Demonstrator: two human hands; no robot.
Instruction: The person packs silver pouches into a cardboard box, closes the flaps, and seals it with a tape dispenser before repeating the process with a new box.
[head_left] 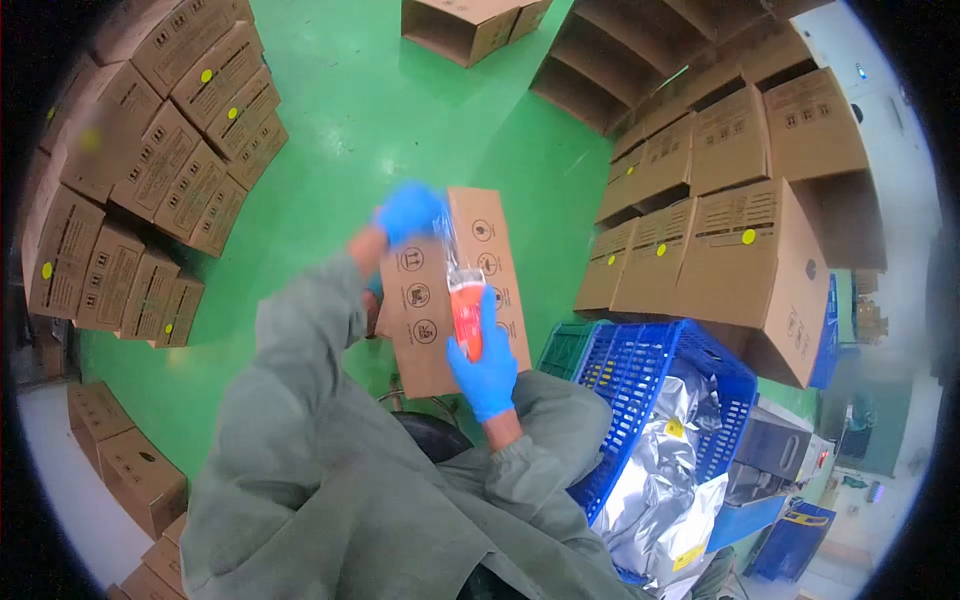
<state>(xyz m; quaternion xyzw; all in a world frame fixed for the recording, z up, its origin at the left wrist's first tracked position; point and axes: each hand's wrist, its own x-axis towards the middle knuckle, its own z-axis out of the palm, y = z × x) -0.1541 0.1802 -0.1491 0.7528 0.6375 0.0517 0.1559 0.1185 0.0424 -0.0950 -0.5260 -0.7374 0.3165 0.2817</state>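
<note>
We see a blue plastic slatted crate [640, 370] of crinkled silver foil bags [665, 470], stacked brown cardboard cartons [150, 170] and a glossy green floor [400, 130].

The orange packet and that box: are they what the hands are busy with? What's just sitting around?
In use:
left hand, on the clear wrapper's top
right hand, gripping the orange packet
cardboard box behind them

Sitting around:
blue crate holding silver bags
stacked boxes
green floor

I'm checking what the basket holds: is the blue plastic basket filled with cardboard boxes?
No, the blue plastic basket holds shiny silver foil bags, while the brown cardboard boxes are stacked outside it.
</note>
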